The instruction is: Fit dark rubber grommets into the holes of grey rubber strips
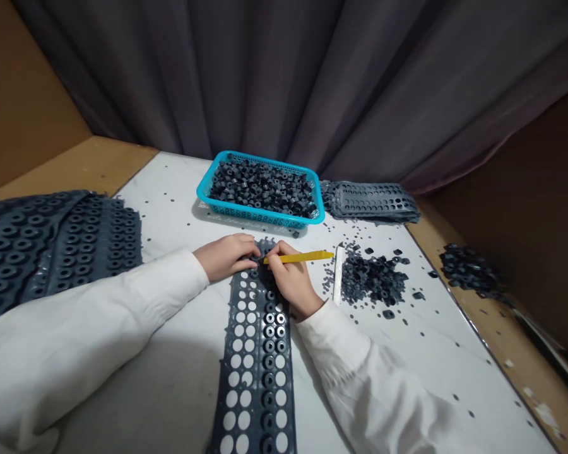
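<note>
A long dark rubber sheet (259,340) lies lengthwise in front of me, with rows of round holes and raised ring-shaped pieces. In its left rows and part of the far right row, white shows through the holes; several rings still stand along the right side. My right hand (291,277) grips a slim yellow-handled tool (305,256) like a pen, its tip down at the sheet's far end. Beside that tip, my left hand (230,255) has thumb and fingers pinched together at the sheet's far part. What lies between those fingers is too small to make out.
Behind the hands stands a blue basket (260,217) full of small dark rings. Stacked sheets (376,202) lie at the back right, larger ringed sheets (61,246) at left. Dark scraps (373,277) pile up by a white strip (338,274); more scraps (471,271) sit beyond the table edge.
</note>
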A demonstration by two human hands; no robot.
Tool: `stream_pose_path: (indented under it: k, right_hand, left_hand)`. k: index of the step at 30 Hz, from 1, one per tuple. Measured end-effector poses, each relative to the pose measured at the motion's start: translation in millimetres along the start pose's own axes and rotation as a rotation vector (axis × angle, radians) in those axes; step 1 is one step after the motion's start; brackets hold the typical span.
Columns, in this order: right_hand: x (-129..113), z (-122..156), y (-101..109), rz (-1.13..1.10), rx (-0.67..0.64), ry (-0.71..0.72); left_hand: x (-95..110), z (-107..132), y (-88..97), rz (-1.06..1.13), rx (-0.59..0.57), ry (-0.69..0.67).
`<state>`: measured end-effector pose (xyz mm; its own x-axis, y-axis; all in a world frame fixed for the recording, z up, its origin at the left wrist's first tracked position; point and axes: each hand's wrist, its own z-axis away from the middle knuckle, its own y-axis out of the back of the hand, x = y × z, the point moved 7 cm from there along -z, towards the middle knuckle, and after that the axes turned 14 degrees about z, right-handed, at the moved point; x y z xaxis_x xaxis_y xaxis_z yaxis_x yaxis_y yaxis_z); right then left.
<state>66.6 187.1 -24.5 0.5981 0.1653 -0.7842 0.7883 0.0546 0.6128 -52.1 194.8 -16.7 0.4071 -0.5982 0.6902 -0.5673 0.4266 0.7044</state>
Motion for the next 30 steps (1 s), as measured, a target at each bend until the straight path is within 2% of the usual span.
stream_pose_path:
  k: [8,17,19,25,30]
  right_hand:
    - [10.4,-0.7,-0.8,-0.091,0.006,-0.062]
    - [-2.9,0.5,1.3,0.015,0.017,0.022]
    - [-4.4,0.7,0.9,0.035,0.022,0.036]
    - [-0.7,-0.8,-1.9,0.029,0.006,0.021]
    - [-2.8,-0.7,-0.6,0.025,0.007,0.019]
  left_hand:
    - [0.5,-0.7,-2.4,-0.038,-0.023,0.041]
    - [8.5,-1.9,-9.6,-0.248,-0.017,-0.059]
    - [7.6,-1.9,-9.5,-0.222,0.000,-0.064]
    - [-2.1,-0.4,-0.4,0.041,0.122,0.008]
    - [-4.1,-0.3,1.2,0.059,0.110,0.017]
